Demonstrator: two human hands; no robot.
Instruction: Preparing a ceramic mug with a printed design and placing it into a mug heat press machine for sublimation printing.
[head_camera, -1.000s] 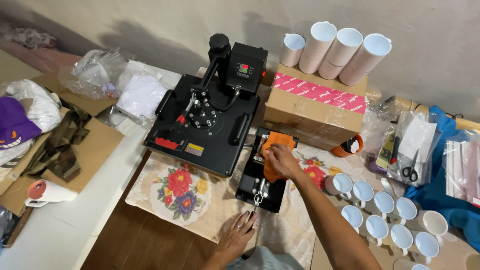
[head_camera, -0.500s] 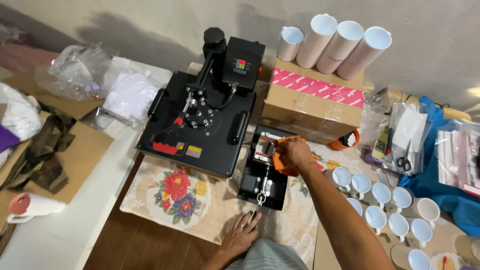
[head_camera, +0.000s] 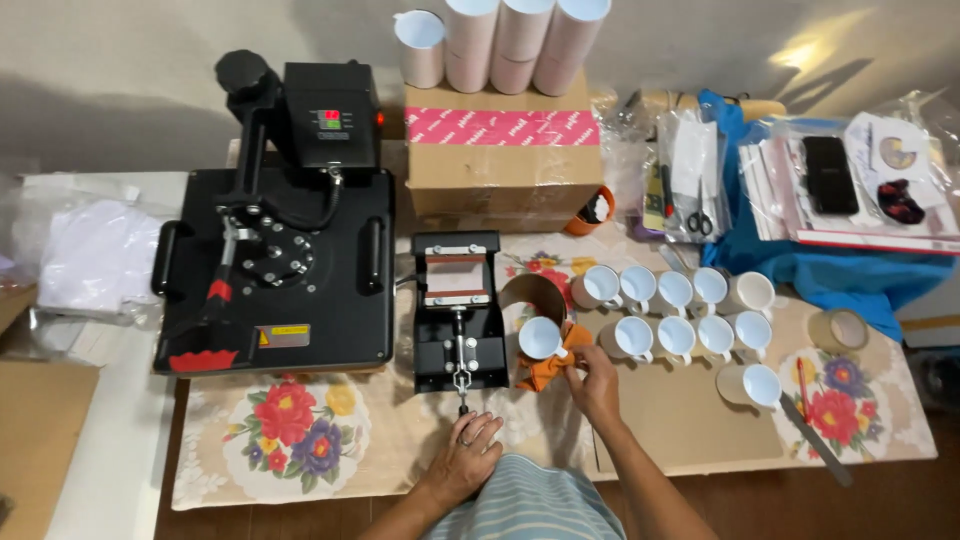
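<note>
My right hand (head_camera: 594, 379) holds an orange cloth (head_camera: 545, 370) wrapped around a white mug (head_camera: 541, 338), just right of the small black mug press (head_camera: 457, 310). My left hand (head_camera: 465, 455) rests flat on the flowered tablecloth (head_camera: 290, 435), at the tip of the press's lever handle (head_camera: 461, 378). A brown cylinder (head_camera: 533, 296) stands right behind the held mug. Several white mugs (head_camera: 676, 312) sit in two rows to the right.
A large black flat heat press (head_camera: 275, 275) takes up the left. Behind the mug press stands a cardboard box (head_camera: 502, 150) with pink tape and white tubes (head_camera: 505, 40) on top. Plastic bags, scissors (head_camera: 699, 220), blue cloth (head_camera: 840, 275), a tape roll (head_camera: 838, 329) lie right.
My right hand has carried the orange cloth and mug from the mug press out to its right side. The view has swung rightward to centre the table.
</note>
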